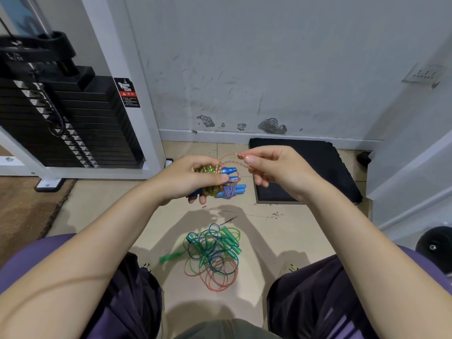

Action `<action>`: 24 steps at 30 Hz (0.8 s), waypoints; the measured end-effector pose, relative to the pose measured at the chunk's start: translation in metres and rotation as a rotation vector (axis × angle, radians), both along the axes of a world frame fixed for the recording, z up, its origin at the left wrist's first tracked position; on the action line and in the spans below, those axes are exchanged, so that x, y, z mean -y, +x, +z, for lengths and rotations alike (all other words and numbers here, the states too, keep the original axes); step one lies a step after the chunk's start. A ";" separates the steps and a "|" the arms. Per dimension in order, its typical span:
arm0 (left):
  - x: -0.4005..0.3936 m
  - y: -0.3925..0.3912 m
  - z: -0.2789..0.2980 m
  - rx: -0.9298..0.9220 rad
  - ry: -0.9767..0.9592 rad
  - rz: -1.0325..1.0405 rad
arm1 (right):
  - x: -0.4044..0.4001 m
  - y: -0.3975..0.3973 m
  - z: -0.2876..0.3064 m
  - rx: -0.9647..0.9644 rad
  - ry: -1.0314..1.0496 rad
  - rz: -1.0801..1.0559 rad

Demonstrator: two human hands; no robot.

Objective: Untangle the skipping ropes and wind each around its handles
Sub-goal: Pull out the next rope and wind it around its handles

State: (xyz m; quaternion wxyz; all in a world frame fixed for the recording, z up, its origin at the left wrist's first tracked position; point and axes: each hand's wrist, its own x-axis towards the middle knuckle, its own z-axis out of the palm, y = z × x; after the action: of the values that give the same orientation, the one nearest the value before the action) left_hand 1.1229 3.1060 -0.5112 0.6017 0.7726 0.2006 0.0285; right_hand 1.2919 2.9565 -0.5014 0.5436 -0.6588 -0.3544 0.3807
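In the head view, a bundle of blue handles (228, 172) wound with yellow-green rope (210, 189) is being gripped by the left hand (193, 178), its fingers and thumb curled round it. A thin pink rope (228, 156) is being pinched between thumb and forefinger of the right hand (271, 167), just right of the bundle, and is being looped back to the handles. Behind and just below the gripped bundle, a blue-and-white wound rope (229, 192) with light blue handles (240, 188) is lying on the tiled floor (97, 204). Well below both hands, between the knees, a tangle of green, blue and pink ropes (211, 253) is lying, with bare floor around it. A black mat (325, 165) is lying under the right hand, against the wall (269, 69). A weight stack (61, 123) is standing well left of the left hand.
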 end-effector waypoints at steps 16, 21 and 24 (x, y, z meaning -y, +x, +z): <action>0.002 -0.001 -0.002 -0.075 0.104 -0.016 | -0.002 -0.006 0.004 0.088 0.004 -0.037; 0.002 0.000 -0.004 -0.076 0.114 -0.020 | -0.002 -0.006 0.005 0.029 0.063 -0.101; 0.002 -0.001 -0.003 -0.076 0.121 -0.039 | -0.003 -0.008 0.003 0.039 0.070 -0.112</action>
State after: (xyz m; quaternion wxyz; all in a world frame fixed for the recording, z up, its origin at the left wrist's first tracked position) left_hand 1.1217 3.1043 -0.5144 0.5462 0.8119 0.2060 -0.0004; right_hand 1.2841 2.9595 -0.4986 0.5798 -0.6653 -0.3407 0.3243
